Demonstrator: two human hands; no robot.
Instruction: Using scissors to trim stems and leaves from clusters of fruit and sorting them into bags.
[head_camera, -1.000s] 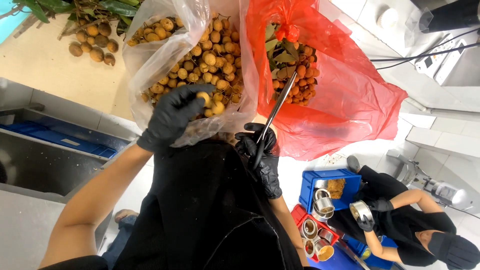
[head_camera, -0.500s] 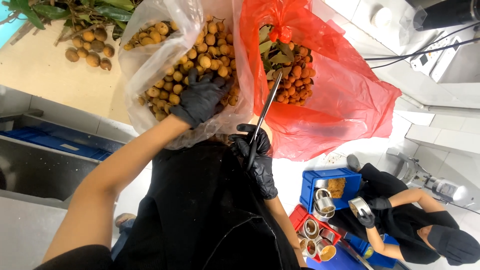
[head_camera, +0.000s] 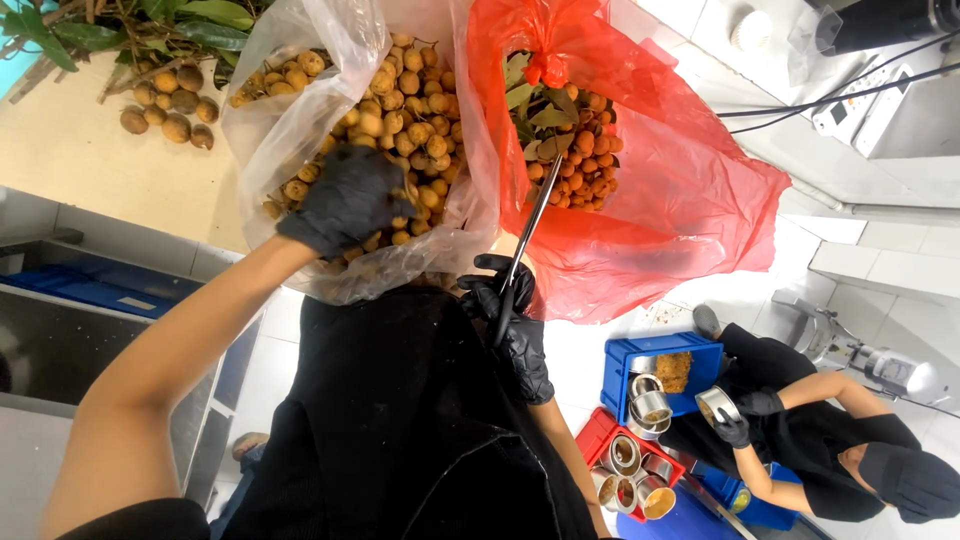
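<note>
Scissors (head_camera: 528, 232) gripped closed-fisted in right hand (head_camera: 515, 325), tips up in red bag (head_camera: 660, 200) among fruit clusters (head_camera: 580, 150); left hand (head_camera: 345, 195) cupped on clear bag (head_camera: 300, 130) — best snip stems, steadying bags.

A clear plastic bag (head_camera: 300, 100) of brown fruit sits upper centre-left; a red plastic bag (head_camera: 680, 200) bulges just right of it.

Bulging fruit bags (head_camera: 400, 120) against the body.
</note>
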